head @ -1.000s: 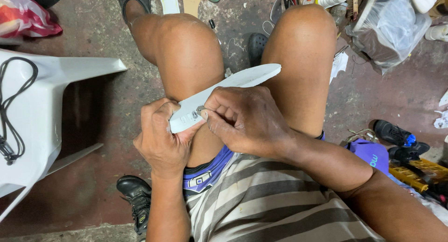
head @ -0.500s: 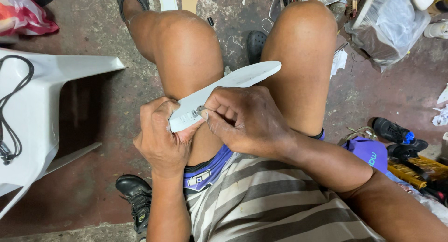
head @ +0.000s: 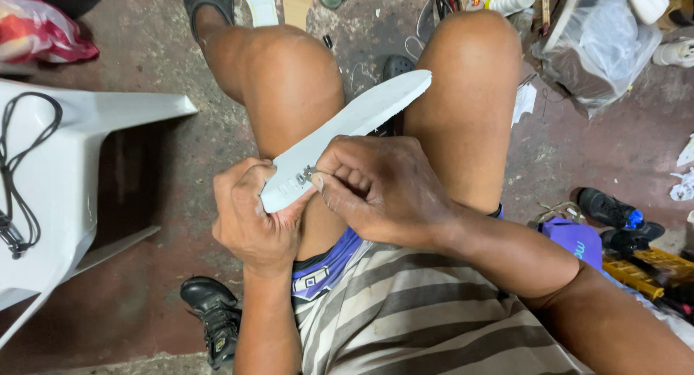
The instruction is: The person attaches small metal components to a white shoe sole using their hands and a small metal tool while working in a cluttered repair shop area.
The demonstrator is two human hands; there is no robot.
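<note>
White insole (head: pixel 354 122) — heel end clamped in left hand (head: pixel 253 220), right hand (head: pixel 383 191) pinching small label (head: pixel 307 174) on it.

Pale grey-white shoe sole (head: pixel 361 115) betw. fingers of both hands. Grey-and-cream striped shirt (head: pixel 426 324) below right-hand fingers, w/ blue-purple shorts (head: pixel 325 266). Black shoe (head: pixel 213 313) below left-hand fingers. White plastic chair (head: pixel 65 158) w/ black cord (head: pixel 18 194) far left of fingers. Red-white bag (head: pixel 43 39) above it.
</note>
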